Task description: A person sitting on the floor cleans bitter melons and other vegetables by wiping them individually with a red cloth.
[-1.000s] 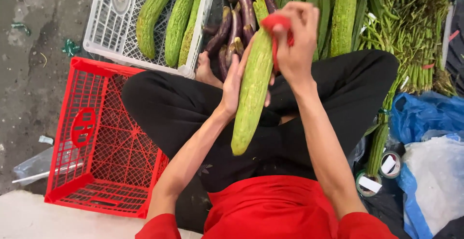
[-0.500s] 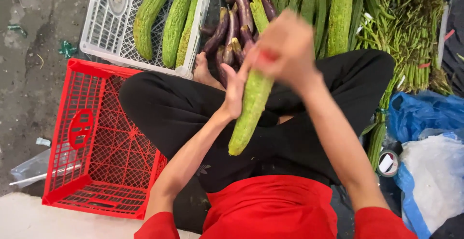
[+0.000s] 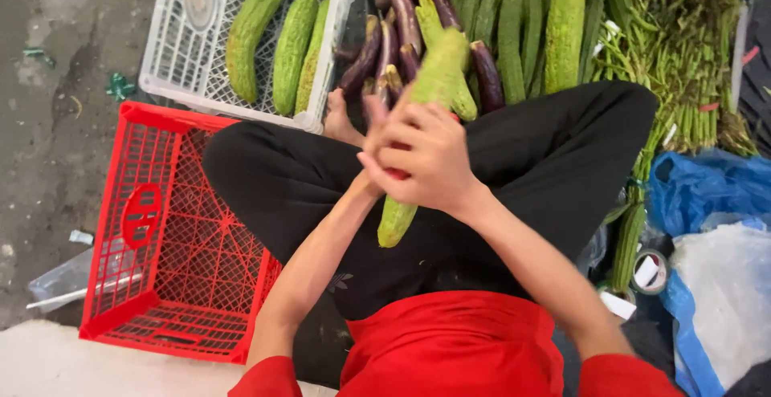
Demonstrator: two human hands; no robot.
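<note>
**Gourd held in both hands over the lap**

The gourd (image 3: 430, 116), long, pale green and ridged, is held steeply tilted above the person's crossed legs, its upper end over the eggplants (image 3: 393, 44) and its lower tip just above the black trousers (image 3: 546, 164). The right hand (image 3: 426, 152) is wrapped around its middle, fingers closed on it. The left hand (image 3: 371, 174) lies mostly hidden behind the right; it appears to grip the gourd too, though its fingers cannot be fully seen. A trace of red shows between the hands; what it is cannot be told.

Risk, as judged: both grips sit mid-length, so the gourd could slip down onto the lap or bruise under pressure.

Against the frame one second earlier: the right hand was then raised at the gourd's top with a red item showing; it is now lower, at the middle.

Surroundings: a white crate (image 3: 173, 68) holding three gourds stands ahead-left, a red crate (image 3: 120, 228) beside the left knee.
</note>
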